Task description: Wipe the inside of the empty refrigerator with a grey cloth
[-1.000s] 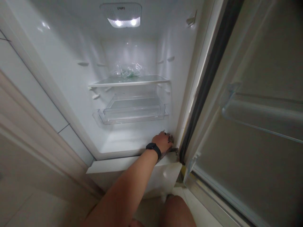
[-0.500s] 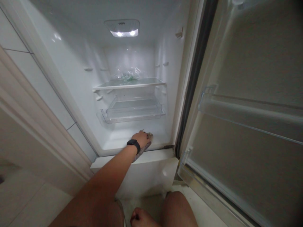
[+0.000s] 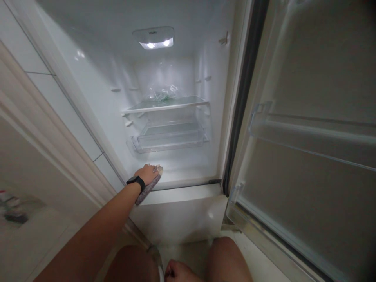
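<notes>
My left hand [image 3: 147, 174], wearing a black watch, presses a cloth [image 3: 150, 187] onto the floor of the fridge [image 3: 188, 170], near its front left corner. Greyish-purple fabric hangs from under the palm over the front edge, and a pale bunched part shows past the fingers. Between my knees, low in the view, rests my right hand [image 3: 178, 271]. Its fingers are curled closed, with nothing visible in them.
The fridge door [image 3: 293, 188] stands open on the right with clear door bins [image 3: 311, 131]. Inside are a glass shelf [image 3: 167, 104], a crumpled plastic bag [image 3: 164, 94] on it, and a clear bin [image 3: 170, 141] below. A tiled wall [image 3: 67, 105] borders the left side.
My left hand has slid the cloth leftward along the fridge floor, from right of the middle to the front left corner. The view has shifted slightly. My right hand has stayed between my knees.
</notes>
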Action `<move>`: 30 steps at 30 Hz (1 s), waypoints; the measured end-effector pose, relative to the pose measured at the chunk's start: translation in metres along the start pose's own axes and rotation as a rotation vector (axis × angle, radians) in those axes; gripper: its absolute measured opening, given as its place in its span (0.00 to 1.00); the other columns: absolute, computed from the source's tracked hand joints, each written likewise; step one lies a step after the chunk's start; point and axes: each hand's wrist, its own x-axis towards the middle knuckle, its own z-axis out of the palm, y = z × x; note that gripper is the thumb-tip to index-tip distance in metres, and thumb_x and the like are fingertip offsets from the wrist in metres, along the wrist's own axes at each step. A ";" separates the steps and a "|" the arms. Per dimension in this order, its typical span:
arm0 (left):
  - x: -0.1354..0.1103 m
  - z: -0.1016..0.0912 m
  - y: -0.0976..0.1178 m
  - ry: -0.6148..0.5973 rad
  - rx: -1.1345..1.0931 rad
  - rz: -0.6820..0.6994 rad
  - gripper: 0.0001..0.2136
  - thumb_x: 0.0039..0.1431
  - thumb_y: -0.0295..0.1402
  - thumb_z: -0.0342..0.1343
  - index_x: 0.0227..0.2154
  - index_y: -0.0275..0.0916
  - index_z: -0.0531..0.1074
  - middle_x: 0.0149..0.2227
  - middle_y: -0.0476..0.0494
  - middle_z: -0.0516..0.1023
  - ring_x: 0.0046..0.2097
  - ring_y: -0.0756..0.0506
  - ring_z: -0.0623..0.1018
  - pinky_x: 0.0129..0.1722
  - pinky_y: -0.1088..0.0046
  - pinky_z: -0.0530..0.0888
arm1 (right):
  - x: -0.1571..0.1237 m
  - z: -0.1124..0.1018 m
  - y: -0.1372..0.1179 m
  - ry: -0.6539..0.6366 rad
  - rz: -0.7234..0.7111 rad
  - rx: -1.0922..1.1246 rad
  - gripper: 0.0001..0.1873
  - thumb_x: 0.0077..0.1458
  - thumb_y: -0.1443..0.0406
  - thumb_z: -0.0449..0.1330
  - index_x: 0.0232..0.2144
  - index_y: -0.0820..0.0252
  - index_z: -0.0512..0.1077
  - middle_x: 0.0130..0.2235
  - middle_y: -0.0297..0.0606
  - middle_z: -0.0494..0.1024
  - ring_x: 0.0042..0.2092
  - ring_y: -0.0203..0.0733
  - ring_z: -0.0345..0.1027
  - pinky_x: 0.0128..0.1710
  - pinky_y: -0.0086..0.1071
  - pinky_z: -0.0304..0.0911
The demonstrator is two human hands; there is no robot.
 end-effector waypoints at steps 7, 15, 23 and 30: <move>-0.005 0.012 0.023 0.106 0.017 0.047 0.25 0.69 0.50 0.37 0.53 0.47 0.75 0.57 0.37 0.73 0.49 0.40 0.78 0.49 0.63 0.74 | -0.005 -0.022 -0.025 0.016 -0.156 0.111 0.12 0.46 0.68 0.58 0.35 0.56 0.76 0.37 0.33 0.79 0.39 0.39 0.70 0.39 0.29 0.60; 0.007 0.012 0.034 0.113 -0.020 0.088 0.25 0.67 0.51 0.39 0.53 0.48 0.75 0.55 0.37 0.73 0.47 0.39 0.78 0.47 0.62 0.74 | -0.097 -0.136 -0.080 0.401 -0.466 -0.056 0.11 0.65 0.61 0.50 0.40 0.55 0.72 0.39 0.36 0.78 0.42 0.39 0.72 0.44 0.30 0.66; 0.008 0.014 0.029 0.095 -0.083 0.066 0.24 0.67 0.50 0.40 0.51 0.45 0.76 0.55 0.36 0.74 0.47 0.40 0.78 0.48 0.63 0.74 | -0.183 -0.176 -0.102 0.858 -0.778 -0.593 0.11 0.65 0.65 0.56 0.49 0.49 0.72 0.45 0.39 0.79 0.48 0.38 0.75 0.48 0.26 0.71; 0.008 0.013 0.026 0.090 -0.123 0.066 0.25 0.66 0.50 0.40 0.51 0.45 0.76 0.55 0.35 0.75 0.47 0.38 0.79 0.47 0.60 0.75 | -0.200 -0.195 -0.075 1.117 -0.753 -0.950 0.14 0.59 0.68 0.59 0.48 0.54 0.74 0.46 0.42 0.77 0.48 0.45 0.72 0.45 0.36 0.70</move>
